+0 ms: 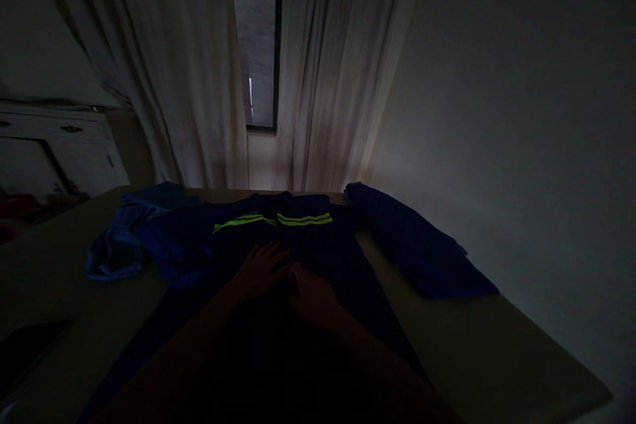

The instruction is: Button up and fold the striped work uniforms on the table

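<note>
Apparently, both hands work at the midline of a dark blue garment (342, 258)

The right hand (315, 295) is curled in, thumb against forefinger in what looks like a pinch at the garment's middle; whether cloth or a fastening sits in it, I cannot tell. Just beside it, the left hand (259, 273) lies palm down, its fingers loosely spread and gripping nothing visible. Both forearms (203, 334) come in from the near edge and converge, wrists low over the cloth.

The step in hand seems to be closing or straightening the front; the dimness hides which. As I judge it, the next move calls for a flat left hand to steady the fabric while the right works finely along the midline.

The garment lies spread over the middle of a beige-covered surface (507, 358), its yellow-green bands (305, 219) towards the far edge and its lower part running to the near edge. Close to the right edge lies a dark blue length of cloth (422, 252), perhaps a sleeve; by the far-left corner, crumpled blue denim (122, 242). Beyond the far edge hang curtains (193, 79).
</note>
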Tool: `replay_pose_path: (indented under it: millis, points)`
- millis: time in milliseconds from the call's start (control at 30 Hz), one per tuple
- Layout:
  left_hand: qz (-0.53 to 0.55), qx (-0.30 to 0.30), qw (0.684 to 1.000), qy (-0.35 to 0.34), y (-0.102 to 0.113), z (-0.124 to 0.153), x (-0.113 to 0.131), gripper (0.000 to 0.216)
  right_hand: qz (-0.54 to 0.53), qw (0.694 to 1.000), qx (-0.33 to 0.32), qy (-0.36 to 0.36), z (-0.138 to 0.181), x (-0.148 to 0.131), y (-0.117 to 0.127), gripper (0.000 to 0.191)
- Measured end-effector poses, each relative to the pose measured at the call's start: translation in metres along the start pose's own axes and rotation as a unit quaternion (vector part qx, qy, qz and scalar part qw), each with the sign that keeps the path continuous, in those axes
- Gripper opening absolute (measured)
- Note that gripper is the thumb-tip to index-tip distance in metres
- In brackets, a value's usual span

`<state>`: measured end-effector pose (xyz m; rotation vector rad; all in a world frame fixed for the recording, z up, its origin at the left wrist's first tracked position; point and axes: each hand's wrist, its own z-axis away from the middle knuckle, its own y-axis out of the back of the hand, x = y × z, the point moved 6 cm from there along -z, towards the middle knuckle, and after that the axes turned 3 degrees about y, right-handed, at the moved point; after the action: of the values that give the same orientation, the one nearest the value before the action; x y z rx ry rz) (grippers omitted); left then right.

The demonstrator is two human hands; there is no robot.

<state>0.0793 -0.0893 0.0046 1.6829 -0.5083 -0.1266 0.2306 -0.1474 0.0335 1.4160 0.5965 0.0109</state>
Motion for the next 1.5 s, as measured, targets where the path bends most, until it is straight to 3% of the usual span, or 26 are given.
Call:
replay_pose_path:
  millis: [200, 267, 400, 600, 767, 900, 1067, 1267, 1400, 1500]
  points:
    - [-0.023, 0.090, 0.995, -0.027, 0.020, 0.013, 0.014, 0.035, -0.016, 0.999, -0.010, 0.030, 0.029, 0.005, -0.007, 0.017]
    - [-0.019, 0.069, 0.997, -0.028, 0.020, 0.027, 0.020, 0.029, -0.028, 0.999, -0.008, 0.034, 0.032, 0.004, -0.004, 0.018]
    - [0.056, 0.016, 0.998, -0.014, 0.015, 0.072, 0.027, 0.017, -0.020, 0.998, -0.006, 0.056, 0.039, -0.009, -0.004, 0.038]
    - [0.127, 0.011, 0.990, -0.055, 0.007, 0.118, 0.039, 0.028, 0.010, 0.996, -0.063, 0.058, 0.046, -0.017, -0.015, 0.023]
    - [0.206, -0.032, 0.975, -0.073, -0.005, 0.119, 0.046, 0.028, 0.015, 0.997, -0.064, 0.028, 0.050, -0.016, -0.009, 0.054]
    - [0.235, -0.021, 0.970, -0.055, -0.009, 0.123, 0.044, 0.021, 0.027, 0.994, -0.097, 0.035, 0.051, -0.020, -0.008, 0.042]
    - [0.223, -0.001, 0.974, -0.032, -0.006, 0.128, 0.043, 0.019, -0.025, 0.994, -0.071, 0.077, 0.047, -0.023, -0.011, 0.023]
    - [0.224, 0.021, 0.972, -0.068, 0.002, 0.128, 0.045, 0.021, -0.074, 0.991, -0.060, 0.089, 0.046, -0.026, -0.009, 0.021]
    - [0.224, 0.008, 0.974, -0.022, -0.001, 0.129, 0.043, 0.018, -0.079, 0.987, -0.095, 0.102, 0.048, -0.026, -0.006, 0.025]
    - [0.217, 0.003, 0.976, -0.024, -0.001, 0.130, 0.047, 0.017, -0.065, 0.987, -0.108, 0.099, 0.048, -0.024, -0.005, 0.025]
